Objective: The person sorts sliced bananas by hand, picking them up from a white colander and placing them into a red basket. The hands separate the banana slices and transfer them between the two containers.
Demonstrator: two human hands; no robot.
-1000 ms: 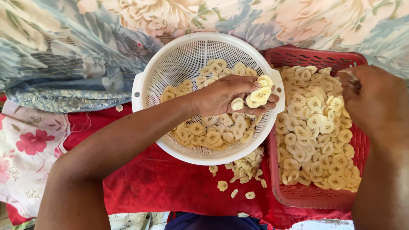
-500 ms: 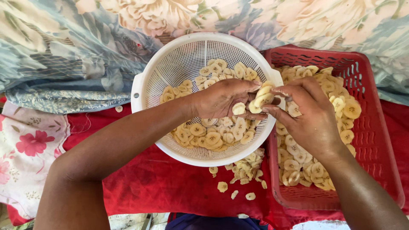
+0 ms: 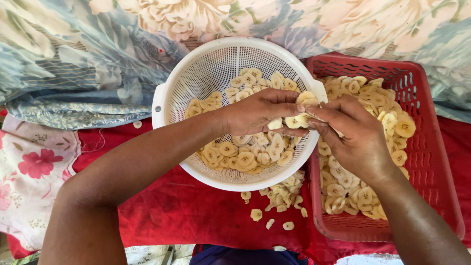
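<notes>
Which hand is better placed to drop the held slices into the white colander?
Left, probably. The left hand already sits over the colander, gripping banana slices above its pile. The right hand hangs over the red basket, only its fingertips meeting the slices at the colander's rim.

Colander [image 3: 167, 98] left of basket [image 3: 431, 147], rims touching; banana chips [image 3: 245, 157] in both. Loose chips [image 3: 279, 196] on cloth [image 3: 171, 211] in front of the colander.
</notes>
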